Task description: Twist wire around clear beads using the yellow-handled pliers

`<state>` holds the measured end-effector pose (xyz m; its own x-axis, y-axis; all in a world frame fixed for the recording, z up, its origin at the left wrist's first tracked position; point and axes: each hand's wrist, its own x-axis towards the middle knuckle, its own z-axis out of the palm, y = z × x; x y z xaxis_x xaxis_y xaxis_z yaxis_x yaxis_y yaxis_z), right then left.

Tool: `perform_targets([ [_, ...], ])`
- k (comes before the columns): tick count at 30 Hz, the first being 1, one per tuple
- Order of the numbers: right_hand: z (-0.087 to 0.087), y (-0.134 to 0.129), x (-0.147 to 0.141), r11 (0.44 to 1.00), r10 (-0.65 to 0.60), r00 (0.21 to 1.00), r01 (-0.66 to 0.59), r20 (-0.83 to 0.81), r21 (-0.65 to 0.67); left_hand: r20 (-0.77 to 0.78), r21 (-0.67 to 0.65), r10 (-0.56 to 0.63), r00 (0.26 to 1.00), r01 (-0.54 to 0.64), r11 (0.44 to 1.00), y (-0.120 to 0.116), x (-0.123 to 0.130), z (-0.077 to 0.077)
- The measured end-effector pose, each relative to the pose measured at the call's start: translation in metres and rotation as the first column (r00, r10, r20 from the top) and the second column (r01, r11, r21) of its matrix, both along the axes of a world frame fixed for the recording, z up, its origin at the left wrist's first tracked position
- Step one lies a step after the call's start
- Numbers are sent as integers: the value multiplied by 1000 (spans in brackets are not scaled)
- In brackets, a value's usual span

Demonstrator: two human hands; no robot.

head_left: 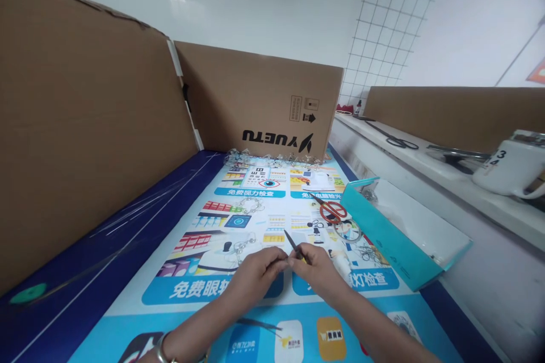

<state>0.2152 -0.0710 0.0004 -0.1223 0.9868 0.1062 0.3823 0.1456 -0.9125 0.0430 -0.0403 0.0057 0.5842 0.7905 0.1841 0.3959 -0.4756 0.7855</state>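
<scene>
My left hand [267,265] is closed in a pinch over the printed mat [279,241]; what its fingertips hold is too small to make out. Close against it, my right hand [315,267] is wrapped round a dark pointed tool with a yellow part [292,241], its tip aimed forward and away from me. The fingertips of both hands meet. Just left of my left hand lie strands of clear beads [244,245]. Beyond my right hand are red-handled scissors [333,212], a roll of clear tape [347,230] and a tangle of thin wire [369,254].
A teal box [392,238] with a white inside stands at the right. More beaded pieces [272,161] line the foot of the cardboard panel [264,99]. Another tall cardboard panel [85,85] borders the left. The right ledge carries a white mug [508,167] and black scissors [398,140].
</scene>
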Motion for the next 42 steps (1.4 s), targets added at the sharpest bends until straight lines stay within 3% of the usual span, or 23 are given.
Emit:
perform_targets([
  [8, -3, 1, 1, 1000, -21, 999, 20, 48, 20, -32, 9, -18, 999, 19, 1000, 0, -1, 0],
  [14, 0, 0, -1, 995, -65, 988, 55, 141, 78, 34, -170, -14, 999, 20, 985, -5, 0, -2],
  [19, 4, -1, -1, 994, -30, 975, 6, 221, 108, 30, -123, 3, 1000, 1, 992, -3, -3, 3],
  [23, 8, 2, 5, 976, -105, 944, 38, 312, 214, 139, -93, 58, 989, -45, 995, 5, -10, 7],
  [26, 8, 5, 11, 942, -202, 903, 73, 380, 329, 263, -241, 117, 958, -52, 969, 11, -15, 8],
  [29, 9, 7, 16, 910, -253, 864, 59, 436, 410, 401, -443, 191, 896, 7, 897, 14, -17, 6],
  [31, 10, 8, 17, 892, -271, 804, 4, 529, 451, 482, -523, 244, 842, 53, 851, 15, -18, 5],
  [34, 12, 7, 14, 857, -318, 616, -139, 721, 497, 544, -596, 317, 777, 91, 797, 15, -18, 3],
  [37, 14, 5, 12, 817, -382, 458, -240, 803, 525, 570, -626, 362, 738, 105, 773, 14, -20, 3],
  [42, 15, 2, 11, 761, -448, 356, -330, 820, 559, 596, -652, 398, 697, 131, 747, 14, -21, 2],
])
